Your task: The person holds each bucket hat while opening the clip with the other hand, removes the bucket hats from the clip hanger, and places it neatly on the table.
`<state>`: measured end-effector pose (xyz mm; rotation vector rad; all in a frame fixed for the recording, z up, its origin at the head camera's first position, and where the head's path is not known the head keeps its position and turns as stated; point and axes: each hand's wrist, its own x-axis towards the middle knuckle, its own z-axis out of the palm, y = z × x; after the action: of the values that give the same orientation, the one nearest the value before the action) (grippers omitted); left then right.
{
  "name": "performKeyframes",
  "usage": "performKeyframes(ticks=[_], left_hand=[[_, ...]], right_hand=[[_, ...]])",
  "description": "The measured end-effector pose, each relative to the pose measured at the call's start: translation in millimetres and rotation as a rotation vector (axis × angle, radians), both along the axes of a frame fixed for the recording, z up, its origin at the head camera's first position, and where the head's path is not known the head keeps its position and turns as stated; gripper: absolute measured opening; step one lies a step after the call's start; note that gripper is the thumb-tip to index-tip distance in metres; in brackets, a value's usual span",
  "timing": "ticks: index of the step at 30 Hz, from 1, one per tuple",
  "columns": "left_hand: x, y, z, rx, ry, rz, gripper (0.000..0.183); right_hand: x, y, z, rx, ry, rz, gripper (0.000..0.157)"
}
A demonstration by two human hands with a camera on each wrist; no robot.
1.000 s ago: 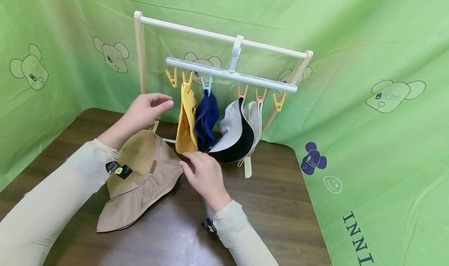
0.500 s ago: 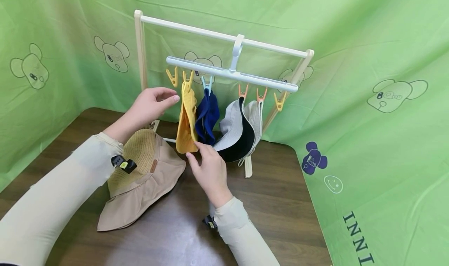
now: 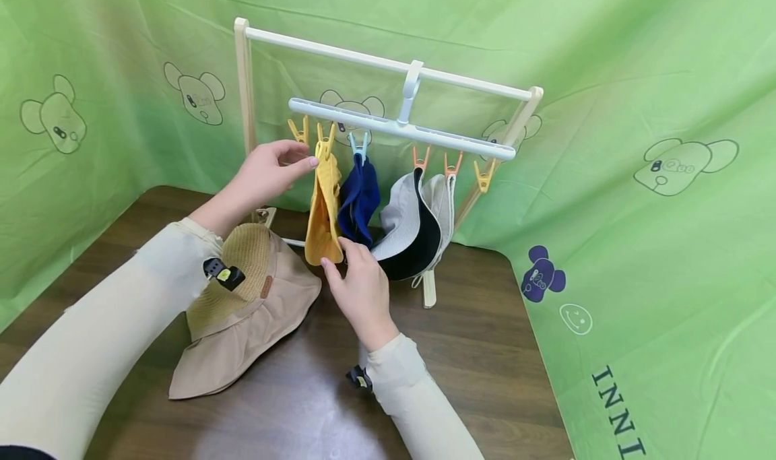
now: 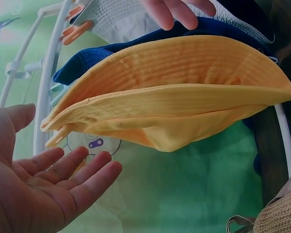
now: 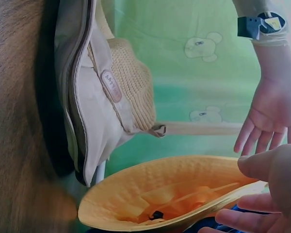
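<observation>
A yellow bucket hat [image 3: 321, 227] hangs folded from a yellow clothespin [image 3: 326, 135] on a white clip hanger [image 3: 364, 118]. My left hand [image 3: 267, 177] is at its upper left, fingers spread and slightly bent. In the left wrist view that palm faces up, apart from the hat's clipped end. My right hand [image 3: 362, 288] is at the hat's lower right edge. Its thumb [image 5: 259, 165] overlaps the brim in the right wrist view, the other fingers loosely extended beside it. A blue hat [image 3: 359, 201] hangs just behind the yellow one.
A white-and-black hat [image 3: 424, 241] and a pale grey hat [image 3: 447, 204] hang farther right. Spare yellow clothespins [image 3: 483, 176] hang at both ends. A wood-and-white rack [image 3: 245, 83] carries the hanger. A straw-and-tan sun hat [image 3: 267, 325] lies front left on the brown table [image 3: 473, 352].
My left hand has moved right and up, closer to the clothespin on the yellow hat. My right hand has risen slightly rightward, to the hat's lower edge.
</observation>
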<state>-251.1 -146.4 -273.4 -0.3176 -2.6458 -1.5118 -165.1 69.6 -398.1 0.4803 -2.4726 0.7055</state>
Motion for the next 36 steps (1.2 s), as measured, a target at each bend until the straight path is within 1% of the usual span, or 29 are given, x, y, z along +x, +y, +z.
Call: performKeyframes(ticks=[7, 12, 19, 21, 29, 33, 36], left_hand=[[-7.5, 5.6, 5.8, 0.003, -0.013, 0.004, 0.067], [-11.0, 10.2, 12.9, 0.000, -0.039, 0.006, 0.070], [-14.2, 15.5, 20.3, -0.032, -0.073, 0.013, 0.081], [-15.2, 17.2, 21.0, -0.033, -0.080, 0.013, 0.083], [-24.3, 22.6, 21.9, 0.037, -0.126, -0.006, 0.088], [-28.4, 25.3, 22.4, 0.032, -0.124, -0.004, 0.089], [-30.0, 28.5, 23.4, 0.010, -0.107, 0.007, 0.088]], right_hand=[[-2.5, -1.1, -0.6, 0.024, -0.021, -0.024, 0.045], [-5.4, -2.3, -2.3, 0.039, -0.051, -0.034, 0.047], [-7.0, -4.9, -2.8, 0.031, -0.075, -0.032, 0.048], [-6.8, -5.4, -2.6, 0.029, -0.083, -0.035, 0.048], [-8.8, -7.6, -2.1, 0.026, -0.120, -0.043, 0.049], [-9.7, -7.9, -2.5, 0.022, -0.129, -0.042, 0.049], [-10.6, -7.9, -2.8, 0.023, -0.131, -0.046, 0.049]])
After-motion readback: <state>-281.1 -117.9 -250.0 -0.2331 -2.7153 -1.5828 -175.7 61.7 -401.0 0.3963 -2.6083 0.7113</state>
